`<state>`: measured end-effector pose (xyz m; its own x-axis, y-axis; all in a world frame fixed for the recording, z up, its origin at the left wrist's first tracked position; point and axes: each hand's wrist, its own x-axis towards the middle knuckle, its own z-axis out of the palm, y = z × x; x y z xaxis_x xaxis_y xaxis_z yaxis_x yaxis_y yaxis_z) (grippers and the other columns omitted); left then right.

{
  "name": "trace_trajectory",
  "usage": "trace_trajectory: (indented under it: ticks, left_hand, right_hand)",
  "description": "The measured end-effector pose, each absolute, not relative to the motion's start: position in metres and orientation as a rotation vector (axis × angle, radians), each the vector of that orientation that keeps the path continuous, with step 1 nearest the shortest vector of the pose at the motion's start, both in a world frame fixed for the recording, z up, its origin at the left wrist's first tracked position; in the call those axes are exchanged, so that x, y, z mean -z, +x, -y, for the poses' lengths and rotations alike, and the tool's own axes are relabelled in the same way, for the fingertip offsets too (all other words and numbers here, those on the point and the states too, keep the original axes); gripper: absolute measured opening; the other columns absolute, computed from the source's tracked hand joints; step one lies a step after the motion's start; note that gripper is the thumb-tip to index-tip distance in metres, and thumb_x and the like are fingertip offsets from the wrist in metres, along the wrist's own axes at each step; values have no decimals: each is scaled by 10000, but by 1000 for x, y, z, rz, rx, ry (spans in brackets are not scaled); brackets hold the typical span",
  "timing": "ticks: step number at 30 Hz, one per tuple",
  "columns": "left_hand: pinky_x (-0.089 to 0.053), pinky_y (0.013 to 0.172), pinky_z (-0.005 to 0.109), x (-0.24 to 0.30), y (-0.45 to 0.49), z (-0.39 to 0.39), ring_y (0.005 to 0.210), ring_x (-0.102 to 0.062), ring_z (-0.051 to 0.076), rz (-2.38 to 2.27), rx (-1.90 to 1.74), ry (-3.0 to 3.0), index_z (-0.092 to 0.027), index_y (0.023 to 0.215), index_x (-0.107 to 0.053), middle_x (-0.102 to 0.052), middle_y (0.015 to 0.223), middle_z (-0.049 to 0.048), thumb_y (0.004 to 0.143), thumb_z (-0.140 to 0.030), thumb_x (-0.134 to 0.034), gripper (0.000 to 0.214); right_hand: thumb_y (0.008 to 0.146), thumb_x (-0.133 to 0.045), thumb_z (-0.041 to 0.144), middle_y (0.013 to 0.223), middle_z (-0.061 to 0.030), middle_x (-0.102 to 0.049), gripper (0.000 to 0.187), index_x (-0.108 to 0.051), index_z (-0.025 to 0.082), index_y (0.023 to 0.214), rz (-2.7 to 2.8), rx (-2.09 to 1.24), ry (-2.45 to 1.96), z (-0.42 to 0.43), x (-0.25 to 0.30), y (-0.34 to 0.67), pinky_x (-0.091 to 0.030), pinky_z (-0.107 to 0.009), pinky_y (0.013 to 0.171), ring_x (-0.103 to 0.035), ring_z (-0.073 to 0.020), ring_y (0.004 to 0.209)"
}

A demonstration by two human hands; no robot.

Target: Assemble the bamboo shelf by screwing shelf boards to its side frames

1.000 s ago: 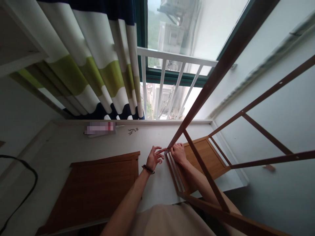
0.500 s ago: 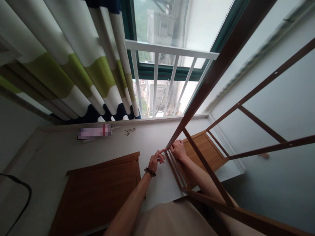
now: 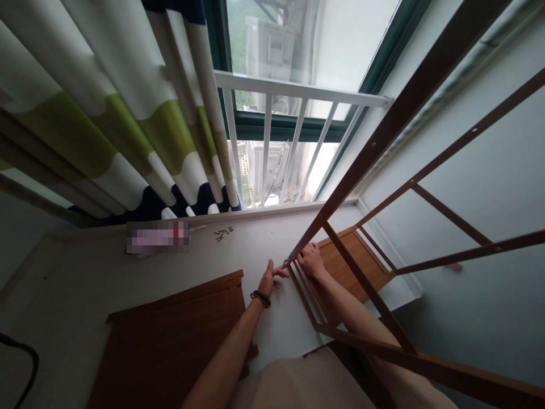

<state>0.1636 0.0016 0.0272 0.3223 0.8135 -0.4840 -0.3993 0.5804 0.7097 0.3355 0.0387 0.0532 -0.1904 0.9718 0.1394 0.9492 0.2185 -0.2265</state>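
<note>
A brown wooden frame (image 3: 347, 190) with long posts and crossbars stands tilted on the white ledge, its lower corner between my hands. My right hand (image 3: 311, 261) reaches under a crossbar and curls around the post close to that corner; its fingertips are partly hidden. On the other side of the corner is my left hand (image 3: 269, 278), a dark beaded bracelet on its wrist. Its thumb points up and its fingers are apart, the index finger touching the corner. A small shiny metal piece (image 3: 286, 261) shows at that fingertip, too small to name.
Dark brown wooden panels (image 3: 179, 335) lie at the left of the ledge (image 3: 281, 324). Several small screws or pins (image 3: 222, 233) and a blurred pinkish package (image 3: 157, 237) lie near the window. A lighter wooden panel (image 3: 357, 255) is inside the frame. White railing (image 3: 302, 85) and striped curtain (image 3: 170, 130) stand behind.
My left thumb has lifted and its fingers have spread, the index finger staying at the corner. The right hand keeps its grip. The view has shifted slightly, and the near post leans a little further right.
</note>
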Motion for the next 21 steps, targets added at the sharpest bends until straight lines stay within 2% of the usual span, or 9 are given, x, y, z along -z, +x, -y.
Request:
trace_trajectory:
  ticks: [3, 7, 10, 13, 16, 18, 21]
  left_hand:
    - [-398, 496, 237, -27, 163, -11, 822, -571, 202, -892, -907, 412, -139, 715, -584, -637, 1030, 142, 813, -586, -287, 546]
    - [-446, 640, 276, -34, 167, -19, 833, -581, 183, -822, -985, 259, -169, 1027, -519, -628, 1049, 139, 818, -581, -306, 509]
    - [-428, 713, 278, -42, 172, -26, 872, -578, 172, -794, -997, 232, -187, 1180, -461, -610, 1101, 131, 827, -577, -289, 554]
    - [-375, 829, 315, -52, 176, -33, 1025, -532, 200, -782, -1037, 300, -188, 1248, -435, -589, 1151, 123, 827, -583, -278, 598]
    - [-229, 971, 389, -57, 177, -31, 1186, -419, 234, -810, -1114, 467, -175, 1292, -399, -618, 1107, 116, 841, -559, -294, 602]
    - [-145, 1014, 398, -57, 177, -22, 1234, -362, 233, -867, -1153, 555, -166, 1301, -391, -645, 1055, 108, 850, -536, -309, 589]
    - [-105, 1034, 390, -49, 177, -1, 1248, -341, 227, -949, -1200, 617, -161, 1293, -396, -666, 1002, 98, 856, -525, -299, 577]
  right_hand:
    - [848, -403, 220, 787, -42, -628, 239, -572, 178, 686, 2236, -140, -1812, -38, -54, 336, -251, -289, 821, -476, -162, 839]
    - [862, -371, 205, 798, -38, -623, 253, -577, 175, 719, 2237, -176, -1766, -38, -57, 335, -252, -276, 802, -474, -152, 837]
    - [871, -353, 213, 783, -30, -620, 268, -575, 178, 725, 2246, -178, -1753, -38, -60, 334, -237, -283, 811, -478, -146, 818]
    - [876, -336, 213, 767, -33, -618, 291, -574, 178, 710, 2250, -179, -1775, -38, -63, 334, -221, -293, 821, -480, -145, 805]
    - [877, -332, 212, 776, -31, -619, 290, -579, 181, 728, 2252, -199, -1771, -38, -65, 334, -215, -292, 825, -481, -144, 815]
    - [879, -334, 217, 784, -26, -620, 284, -584, 188, 748, 2260, -211, -1752, -38, -66, 334, -215, -289, 825, -481, -144, 821]
    - [878, -337, 216, 787, -28, -622, 284, -580, 186, 733, 2271, -211, -1732, -38, -65, 335, -224, -284, 816, -479, -146, 813]
